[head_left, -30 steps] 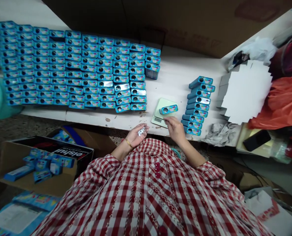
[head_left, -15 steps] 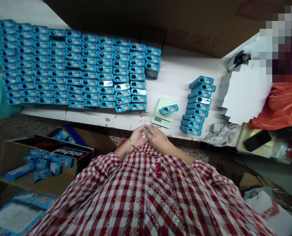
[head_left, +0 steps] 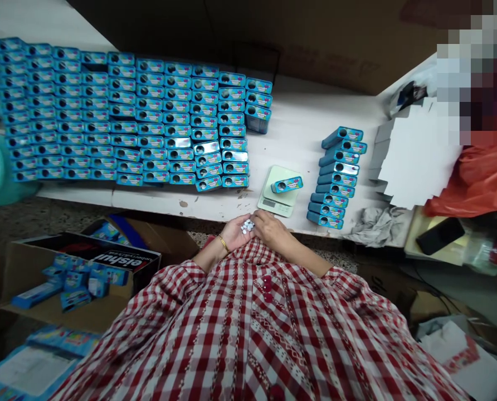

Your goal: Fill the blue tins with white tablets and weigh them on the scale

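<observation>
A small loose heap of white pieces lies in the upturned palm of my left hand, rounded and pale, some touching one another, with the bent fingers of my right hand right beside them; they are too small to count. Just beyond my hands, a pale green scale sits flat near the front edge of the table, its grey display on the side nearest me. On it rests one blue tin, slightly askew, its upper face showing colourful lettering and a dark round spot toward the left end.
</observation>
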Motion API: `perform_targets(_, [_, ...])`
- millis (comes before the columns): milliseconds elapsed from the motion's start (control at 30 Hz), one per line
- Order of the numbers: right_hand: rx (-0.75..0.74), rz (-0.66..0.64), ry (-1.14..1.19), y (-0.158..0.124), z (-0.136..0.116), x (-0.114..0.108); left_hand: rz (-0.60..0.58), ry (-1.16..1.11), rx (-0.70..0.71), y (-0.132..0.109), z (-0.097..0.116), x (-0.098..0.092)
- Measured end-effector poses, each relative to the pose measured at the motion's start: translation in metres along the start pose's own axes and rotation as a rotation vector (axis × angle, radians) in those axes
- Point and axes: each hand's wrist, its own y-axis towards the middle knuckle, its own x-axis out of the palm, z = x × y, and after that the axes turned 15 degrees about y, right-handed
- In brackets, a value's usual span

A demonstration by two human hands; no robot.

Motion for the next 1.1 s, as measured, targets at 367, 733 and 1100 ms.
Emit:
perform_targets(367, [-0.045, 0.483, 0.211, 0.009, 0.048, -0.047, -0.112, 0.025, 0.132, 0.016, 0.023, 0.043])
perform_targets(733, [-0.015, 0.529, 0.202, 0.011, 0.076, -0.059, -0.036, 0.008, 0.169, 0.022, 0.03, 0.028])
perform_targets(1100, [0.312, 0.641, 0.46, -0.06, 0.085, 0.007, 0.146, -0.036, 0.139, 0.007, 0.022, -0.026])
